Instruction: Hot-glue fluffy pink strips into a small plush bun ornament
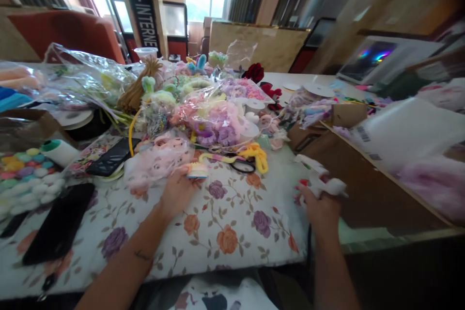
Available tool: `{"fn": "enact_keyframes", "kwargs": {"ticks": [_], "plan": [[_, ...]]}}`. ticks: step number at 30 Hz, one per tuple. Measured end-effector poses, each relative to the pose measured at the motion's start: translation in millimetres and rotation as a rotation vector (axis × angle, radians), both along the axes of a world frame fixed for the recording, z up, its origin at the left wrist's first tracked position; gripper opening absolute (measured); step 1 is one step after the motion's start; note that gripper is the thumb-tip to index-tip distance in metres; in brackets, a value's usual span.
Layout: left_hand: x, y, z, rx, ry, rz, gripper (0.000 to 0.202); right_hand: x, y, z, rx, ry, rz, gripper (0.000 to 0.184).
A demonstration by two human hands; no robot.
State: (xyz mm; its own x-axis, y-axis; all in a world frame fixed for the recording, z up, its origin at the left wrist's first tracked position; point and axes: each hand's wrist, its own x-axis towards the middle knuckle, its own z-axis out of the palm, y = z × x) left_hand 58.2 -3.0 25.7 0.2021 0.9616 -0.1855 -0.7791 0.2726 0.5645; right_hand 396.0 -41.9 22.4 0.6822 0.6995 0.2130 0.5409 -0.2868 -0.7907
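Observation:
My left hand (177, 189) rests on the flowered tablecloth (225, 223), fingers closed round a small round pale spool-like piece (197, 170). My right hand (319, 203) is at the table's right edge, gripping a white fluffy item (323, 181) with a bit of red at its side. Between the hands, further back, lie scissors with pastel handles (232, 160) and a yellow pipe-cleaner twist (257, 154). A bag of pink fluffy pieces (156, 160) lies just left of my left hand.
Plastic bags of pastel craft flowers (214, 121) crowd the table's middle. Two black phones (60, 225) (113, 156) lie at left beside a bag of pom-poms (25, 179). An open cardboard box (363, 174) stands at right. White ribbon spools (254, 105) sit behind.

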Motion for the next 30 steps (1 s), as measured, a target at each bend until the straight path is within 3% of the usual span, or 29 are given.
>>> {"fn": "enact_keyframes", "kwargs": {"ticks": [3,8,11,17,24,30], "plan": [[0,-1,3.2,0.042,0.016,0.023,0.020,-55,-19,7.8,0.220,0.455,0.255,0.026],[-5,-3,6.7,0.057,-0.023,0.030,0.021,-137,-33,11.1,0.025,0.784,0.622,0.025],[-9,0,5.3,0.021,-0.051,0.058,0.020,-166,-33,8.1,-0.009,0.856,0.723,0.030],[-11,7,2.6,-0.022,-0.078,0.118,0.013,-191,-39,4.1,-0.196,0.916,0.725,0.041],[-8,7,6.3,-0.055,-0.071,0.127,0.012,-195,-43,-3.3,-0.341,0.783,0.651,0.048],[-8,6,5.9,-0.045,-0.092,0.110,0.011,-195,-39,-8.5,-0.290,0.714,0.674,0.044]]}}
